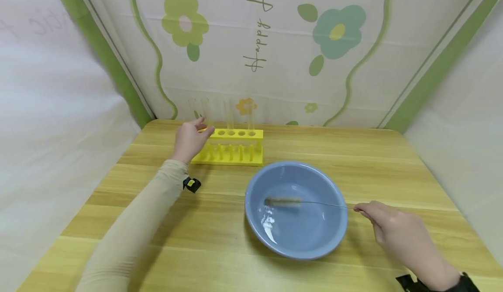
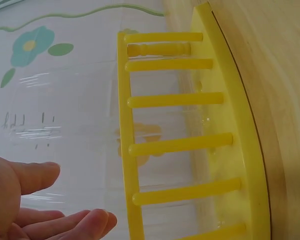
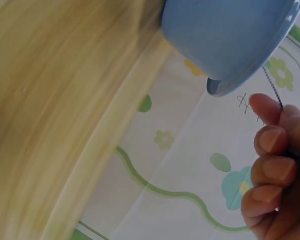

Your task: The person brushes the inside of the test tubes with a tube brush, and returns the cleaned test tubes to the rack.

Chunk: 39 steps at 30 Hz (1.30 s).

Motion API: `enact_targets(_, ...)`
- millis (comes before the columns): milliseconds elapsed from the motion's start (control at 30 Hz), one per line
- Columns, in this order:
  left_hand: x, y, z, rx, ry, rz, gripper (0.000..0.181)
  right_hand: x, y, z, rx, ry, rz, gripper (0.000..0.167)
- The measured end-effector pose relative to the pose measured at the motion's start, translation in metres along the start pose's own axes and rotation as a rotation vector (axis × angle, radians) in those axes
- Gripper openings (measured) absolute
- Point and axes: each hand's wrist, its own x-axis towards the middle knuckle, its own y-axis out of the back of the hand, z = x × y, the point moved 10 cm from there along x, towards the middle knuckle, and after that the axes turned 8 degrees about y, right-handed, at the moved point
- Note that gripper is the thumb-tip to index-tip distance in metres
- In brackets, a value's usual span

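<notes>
My left hand (image 1: 190,140) is at the left end of a yellow test tube rack (image 1: 257,157), its fingers apart. In the left wrist view the left hand (image 2: 50,205) shows a gap between thumb and fingers, beside the rack (image 2: 250,165). Clear tubes (image 1: 229,115) stand upright in the rack; contact with the hand is unclear. My right hand (image 1: 406,235) pinches the thin wire handle of a brush (image 1: 284,201) whose bristles are over the inside of a blue basin (image 1: 294,253). In the right wrist view the right hand (image 3: 277,160) holds the twisted wire (image 3: 273,85) beside the basin (image 3: 215,40).
The basin and rack stand on a wooden table (image 1: 212,239), the rack further back and to the left. Behind the table hangs a white curtain (image 1: 283,82) with flowers, and white fabric hangs at both sides.
</notes>
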Motion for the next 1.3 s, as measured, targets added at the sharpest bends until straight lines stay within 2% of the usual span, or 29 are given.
enact_targets(167,0.006,-0.002,-0.002,-0.009,0.018,0.012,0.06,0.005,0.003,-0.006,0.002,0.064,0.056,0.046)
enact_targets(400,0.014,-0.003,-0.001,0.017,0.021,0.042,0.053,0.015,0.008,-0.017,-0.015,0.15,0.057,0.047)
enact_targets(533,0.017,-0.004,0.001,0.032,0.022,0.068,0.05,0.017,0.008,-0.019,-0.021,0.159,0.048,0.047)
enact_targets(800,0.02,-0.002,0.003,0.003,0.036,0.112,0.043,0.017,0.009,-0.021,-0.026,0.171,0.04,0.046)
enact_targets(1000,0.022,0.001,0.004,0.019,0.045,0.124,0.041,0.017,0.01,-0.024,-0.04,0.199,0.031,0.052)
enact_targets(1133,0.021,0.007,0.007,0.012,0.042,0.142,0.038,0.014,0.01,-0.021,-0.047,0.184,0.043,0.05)
enact_targets(1200,0.02,0.011,0.011,-0.002,0.029,0.157,0.037,0.011,0.009,-0.016,-0.043,0.154,0.049,0.044)
enact_targets(1300,0.017,0.02,0.019,-0.02,-0.003,0.189,0.035,0.007,0.004,-0.008,-0.036,0.089,0.015,0.045)
